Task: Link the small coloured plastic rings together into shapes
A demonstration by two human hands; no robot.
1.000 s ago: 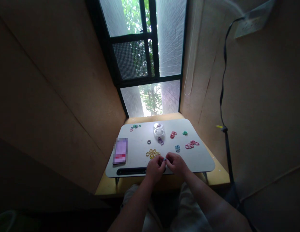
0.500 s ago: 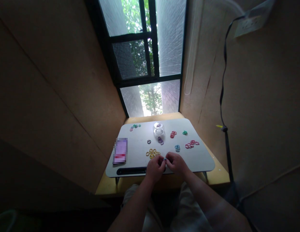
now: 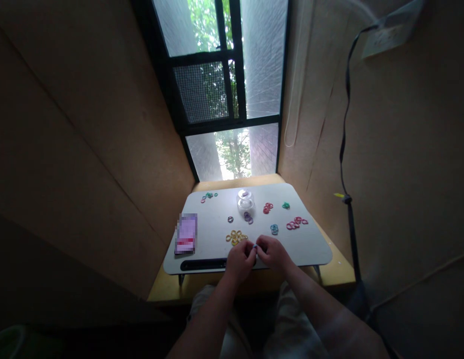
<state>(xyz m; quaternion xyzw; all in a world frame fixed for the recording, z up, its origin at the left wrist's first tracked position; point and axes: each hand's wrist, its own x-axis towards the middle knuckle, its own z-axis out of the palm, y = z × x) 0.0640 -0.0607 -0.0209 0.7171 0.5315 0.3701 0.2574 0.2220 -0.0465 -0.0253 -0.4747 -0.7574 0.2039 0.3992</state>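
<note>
Bare left hand [image 3: 240,260]: pinches a tiny bluish piece [image 3: 254,246] with the bare right hand [image 3: 272,253]
White rounded-corner tabletop [image 3: 213,219]: below both hands
Small yellow rings [image 3: 236,238]: just beyond the left hand
Small blue rings [image 3: 274,229]: beyond the right hand
Clear rounded plastic container [image 3: 245,202]: far middle
Small pinkish-red rings [image 3: 297,223]: right side

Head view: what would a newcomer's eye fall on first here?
The bright window at the top centre stands out first. Below it, a white table carries red rings right of centre and yellow rings just beyond the left hand. Near the table's front edge, that hand and the right hand meet at a small bluish item.
</note>
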